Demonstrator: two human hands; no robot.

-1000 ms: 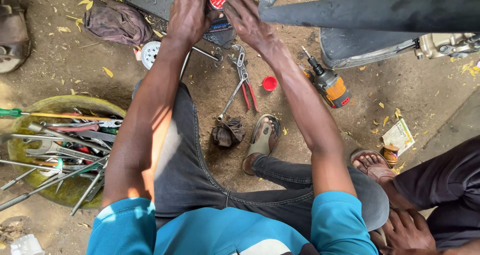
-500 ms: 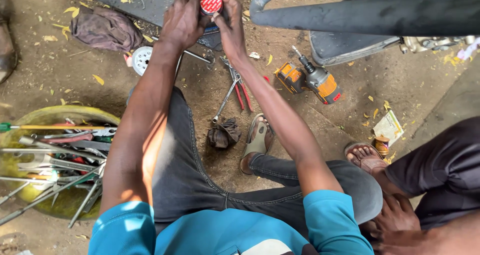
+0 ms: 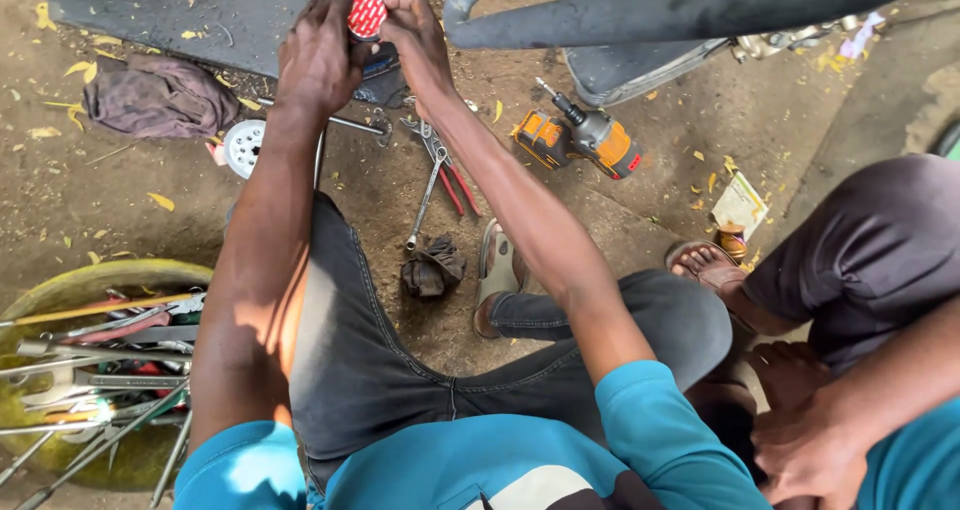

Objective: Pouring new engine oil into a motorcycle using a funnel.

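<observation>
both hands raised over dirt ground; left hand (image 3: 318, 55) and right hand (image 3: 415, 40) pinch a small red round cap (image 3: 366, 14) between closed fingertips; pliers (image 3: 447, 167) and a drill (image 3: 585, 140) lie below.

Daylight illuminates the scene evenly and brightly. Dappled sun patches fall on the dirt ground (image 3: 120, 220) along the left edge and upper right corner. Soft shadow covers the centre under the person. Glare marks the metal tools in the green basin (image 3: 95, 280) at lower left. Focus is sharp throughout; slight wide-angle stretching appears at the edges.
</observation>
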